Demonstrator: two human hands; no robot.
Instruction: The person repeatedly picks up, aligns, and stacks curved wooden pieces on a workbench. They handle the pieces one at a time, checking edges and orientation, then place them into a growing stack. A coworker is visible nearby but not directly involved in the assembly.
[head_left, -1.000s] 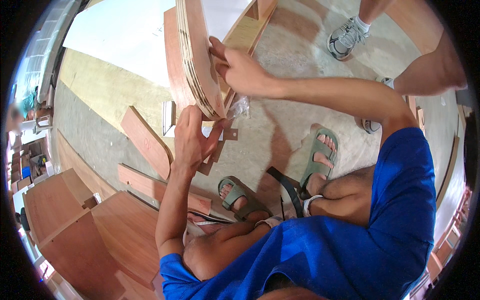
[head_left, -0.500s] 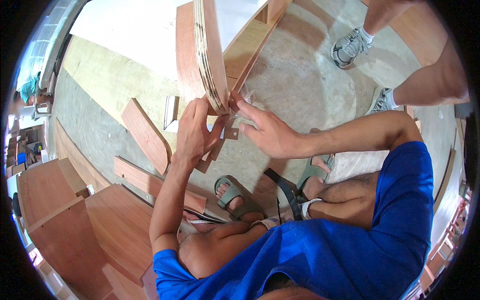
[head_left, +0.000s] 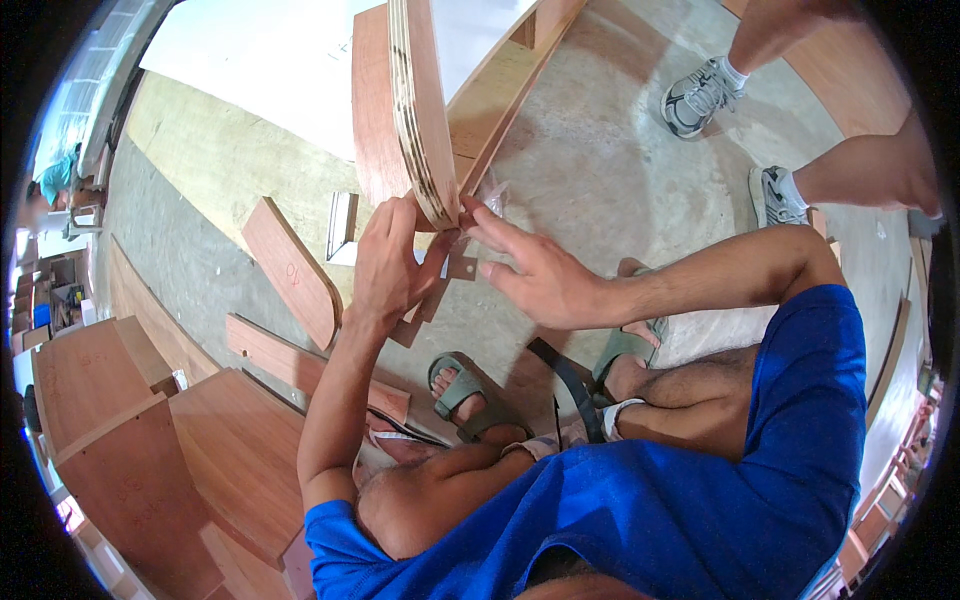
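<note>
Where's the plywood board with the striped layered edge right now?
The plywood board is at top centre of the head view, its lower end between the left hand and right hand.

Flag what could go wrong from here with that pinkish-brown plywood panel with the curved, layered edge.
Pinching: the bare left hand and bare right hand both have fingertips close around the lower end of the plywood panel, so a slip might trap them.

Dropping: should it fall, it might strike the toes left exposed by the olive-green, open-toed sandals.
</note>
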